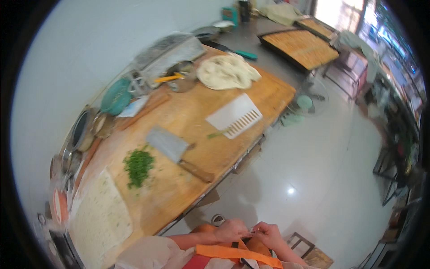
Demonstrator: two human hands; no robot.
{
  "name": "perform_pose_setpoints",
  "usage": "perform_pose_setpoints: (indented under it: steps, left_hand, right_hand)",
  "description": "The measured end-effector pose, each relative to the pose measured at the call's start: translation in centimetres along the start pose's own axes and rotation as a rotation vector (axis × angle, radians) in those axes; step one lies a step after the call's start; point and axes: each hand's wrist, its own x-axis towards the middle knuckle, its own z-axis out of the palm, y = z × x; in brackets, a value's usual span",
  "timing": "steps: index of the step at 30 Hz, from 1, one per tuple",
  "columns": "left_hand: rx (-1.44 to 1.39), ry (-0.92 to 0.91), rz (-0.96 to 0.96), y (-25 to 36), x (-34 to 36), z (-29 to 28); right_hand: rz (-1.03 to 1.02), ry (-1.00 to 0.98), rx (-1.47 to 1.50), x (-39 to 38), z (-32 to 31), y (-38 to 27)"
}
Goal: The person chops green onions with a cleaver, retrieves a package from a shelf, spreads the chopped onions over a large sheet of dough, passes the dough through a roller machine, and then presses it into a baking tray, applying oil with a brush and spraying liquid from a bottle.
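Note:
My left hand [232,231] and my right hand [267,235] are close together in front of my body, off the edge of the wooden board [156,210]. Both have their fingers pinched in. Something small and dark may be between the fingertips, too blurred to name. An orange strap [237,254] crosses my front just below the hands. Nearest on the board is a cleaver [172,150] lying flat, its wooden handle toward me. Left of it sits a pile of chopped green herbs [138,167], beside a rolled-out sheet of dough [101,219] flecked with green.
A white slotted scraper [236,116] and a lump of dough [227,71] lie farther along the board. Rolling pins [145,111], a teal bowl [116,96] and pots line the wall. Trays of baked flatbread [299,47] stand far right. A stool [317,258] is on the floor.

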Motion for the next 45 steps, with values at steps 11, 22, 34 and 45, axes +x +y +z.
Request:
perform_pose_setpoints:
  steps: [11,22,34,45]
  left_hand:
    - [0.101,0.411,-0.096,18.1,-0.6,-22.4]
    - [0.080,0.489,-0.414,15.5,5.9,-32.8]
    - [0.094,0.443,-1.022,-4.6,18.1,-38.1]
    - [0.355,0.575,-1.098,-6.2,19.7,-34.9]
  right_hand:
    - [-0.743,0.036,-0.742,2.3,-2.1,-25.7]
    - [-0.544,0.487,-0.288,29.2,-14.4,-30.7]
    - [-0.413,0.369,-0.822,64.4,-22.6,-28.1]
    - [-0.340,-0.115,-0.455,55.7,-22.6,-34.2]
